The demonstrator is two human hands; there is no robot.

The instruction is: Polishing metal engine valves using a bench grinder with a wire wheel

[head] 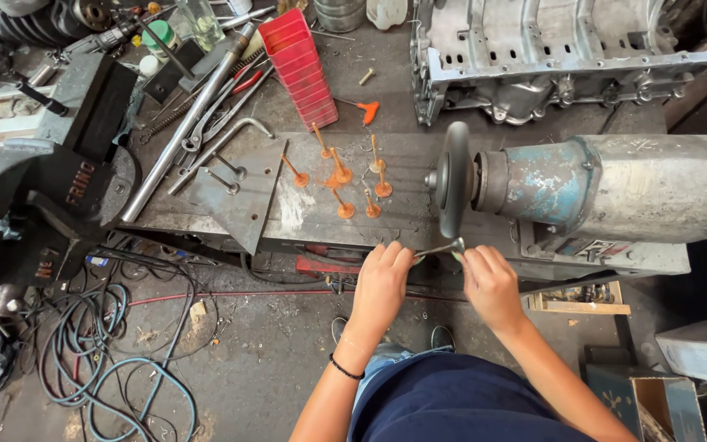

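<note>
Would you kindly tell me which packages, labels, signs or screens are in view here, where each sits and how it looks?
Red ribbed plastic holder: back of the bench, long, slanted.
Raised lettering on the bench vise: left, red on dark cast metal.
Label plate on the grinder base: near the right hand, small, dark and white.
Open cardboard box: floor, lower right, brown inside.
White plastic jug: top edge, cut off.
No screens.

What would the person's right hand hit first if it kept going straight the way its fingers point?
Probably the dark round grinding wheel on the blue-grey motor. The right hand points up and slightly left, holding a thin metal valve just below the wheel's edge; depth is hard to judge.
</note>
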